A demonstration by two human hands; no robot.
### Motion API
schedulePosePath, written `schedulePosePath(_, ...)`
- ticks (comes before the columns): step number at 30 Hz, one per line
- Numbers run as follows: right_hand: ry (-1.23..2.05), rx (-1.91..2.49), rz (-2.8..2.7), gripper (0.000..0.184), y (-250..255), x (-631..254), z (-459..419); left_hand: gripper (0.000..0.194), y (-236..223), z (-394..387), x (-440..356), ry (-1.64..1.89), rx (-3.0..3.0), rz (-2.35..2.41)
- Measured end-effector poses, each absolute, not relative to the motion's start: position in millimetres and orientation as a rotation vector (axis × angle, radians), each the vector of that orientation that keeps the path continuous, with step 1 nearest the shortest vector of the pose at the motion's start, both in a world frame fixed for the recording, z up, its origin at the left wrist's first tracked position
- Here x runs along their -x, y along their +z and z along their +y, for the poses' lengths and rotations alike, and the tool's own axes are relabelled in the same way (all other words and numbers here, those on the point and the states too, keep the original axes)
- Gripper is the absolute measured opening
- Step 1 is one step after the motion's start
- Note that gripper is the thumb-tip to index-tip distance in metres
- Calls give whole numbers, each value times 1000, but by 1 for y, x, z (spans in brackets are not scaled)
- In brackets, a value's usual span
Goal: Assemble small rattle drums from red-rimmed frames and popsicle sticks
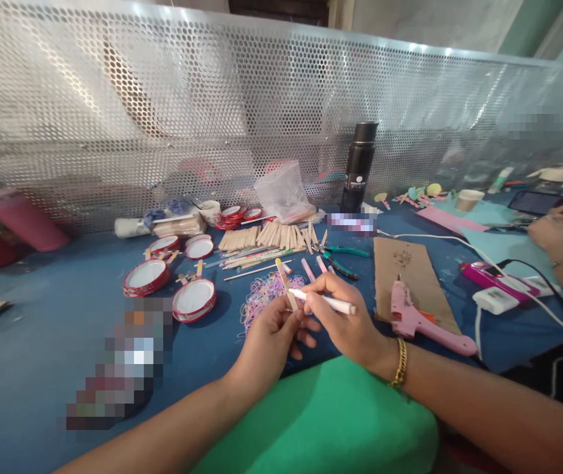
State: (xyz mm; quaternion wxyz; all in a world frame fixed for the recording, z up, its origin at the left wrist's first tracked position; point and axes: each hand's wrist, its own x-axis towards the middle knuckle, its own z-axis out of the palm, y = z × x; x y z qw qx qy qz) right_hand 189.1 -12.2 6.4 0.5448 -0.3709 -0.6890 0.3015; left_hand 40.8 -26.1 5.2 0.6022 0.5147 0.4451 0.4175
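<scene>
My left hand (276, 336) pinches the lower end of a wooden craft stick (285, 280), which leans upright and has a yellow tip. Between the thumb and fingers of my right hand (348, 319) is a white marker (328, 301), its point at the stick's side; whether it touches cannot be made out. Behind my hands lies a heap of pastel rubber bands (260, 299). Two pink-capped markers (307, 270) rest just beyond my right fingers. To the left are round red-rimmed white lids (193, 299) with small sticks beside them.
Craft sticks (281, 237) lie in rows at the back, near green-handled pliers (343, 257) and a black bottle (359, 168). A pink glue gun (409, 316) rests on cardboard (404, 263) to the right, with a white cable (463, 243) beyond. Another person's hands (562, 230) are at far right.
</scene>
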Motion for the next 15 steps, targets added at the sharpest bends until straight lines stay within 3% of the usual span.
schedulePosePath(15,699,900,-1620,14,7,-190,-14,30,1,-26,-41,981,-1169,1014)
